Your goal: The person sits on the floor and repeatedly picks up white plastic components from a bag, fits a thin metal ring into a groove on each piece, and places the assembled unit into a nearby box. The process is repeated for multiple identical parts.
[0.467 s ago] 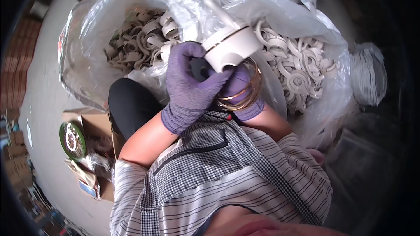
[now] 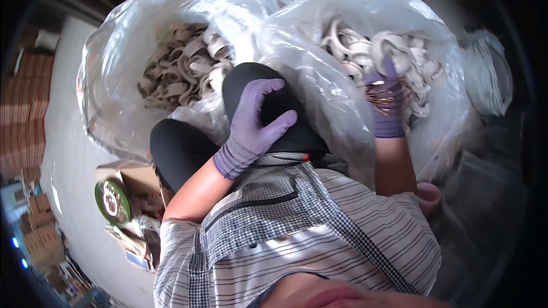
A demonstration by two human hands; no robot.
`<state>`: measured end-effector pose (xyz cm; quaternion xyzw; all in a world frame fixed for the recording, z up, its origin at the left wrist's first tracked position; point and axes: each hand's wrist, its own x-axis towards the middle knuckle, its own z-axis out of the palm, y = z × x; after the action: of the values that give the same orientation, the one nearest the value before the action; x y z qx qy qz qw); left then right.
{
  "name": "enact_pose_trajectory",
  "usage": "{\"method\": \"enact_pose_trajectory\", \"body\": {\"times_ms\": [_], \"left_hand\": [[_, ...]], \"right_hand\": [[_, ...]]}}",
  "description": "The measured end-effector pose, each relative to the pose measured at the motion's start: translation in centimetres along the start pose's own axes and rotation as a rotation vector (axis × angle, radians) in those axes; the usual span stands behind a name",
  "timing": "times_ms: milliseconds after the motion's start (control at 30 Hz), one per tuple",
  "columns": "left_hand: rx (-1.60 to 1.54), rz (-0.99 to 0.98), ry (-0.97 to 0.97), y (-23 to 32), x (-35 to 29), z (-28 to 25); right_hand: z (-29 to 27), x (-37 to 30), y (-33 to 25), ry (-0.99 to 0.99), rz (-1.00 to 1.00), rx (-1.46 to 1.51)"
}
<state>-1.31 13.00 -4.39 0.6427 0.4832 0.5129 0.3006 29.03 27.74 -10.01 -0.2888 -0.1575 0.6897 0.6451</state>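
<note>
My left hand (image 2: 254, 117), in a purple knit glove, is over my dark-trousered knee (image 2: 251, 77). Its thumb and fingers are curved apart, with nothing between them. My right hand (image 2: 385, 102), gloved alike, reaches over the clear plastic bag (image 2: 319, 88) on the right. Its fingers are closed against a rounded white plastic part (image 2: 391, 51), slightly blurred, just above the pile of similar white parts (image 2: 348, 45). Several thin gold-coloured rings (image 2: 388, 94) loop around that hand. Part of the grip is hidden from above.
A second plastic bag (image 2: 117, 74) on the left holds more white curved parts (image 2: 182, 68). At lower left, an opened cardboard box (image 2: 134, 174) sits beside a green-rimmed round item (image 2: 112, 201). A pink cup-like container (image 2: 428, 197) stands by my right elbow. Cartons (image 2: 25, 111) are stacked far left.
The white part has left the space between my hands. My right hand has moved right, over the right bag, with a white part at its fingers. My left hand has let go and lowered slightly.
</note>
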Motion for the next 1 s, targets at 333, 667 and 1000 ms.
{"method": "enact_pose_trajectory", "body": {"times_ms": [333, 667, 1000], "left_hand": [[0.408, 0.008, -0.032, -1.0, -1.6, -7.6], [1.042, -0.685, -0.268, -20.7, 5.2, -17.8], [0.669, -0.712, -0.154, -25.5, 10.2, -17.3]], "right_hand": [[-6.6, 14.1, -10.1, -0.219, -0.251, -3.376], [-2.1, 4.5, -3.7, 0.072, -0.165, -0.639], [9.0, -4.7, 2.7, -0.333, 0.081, -0.598]]}}
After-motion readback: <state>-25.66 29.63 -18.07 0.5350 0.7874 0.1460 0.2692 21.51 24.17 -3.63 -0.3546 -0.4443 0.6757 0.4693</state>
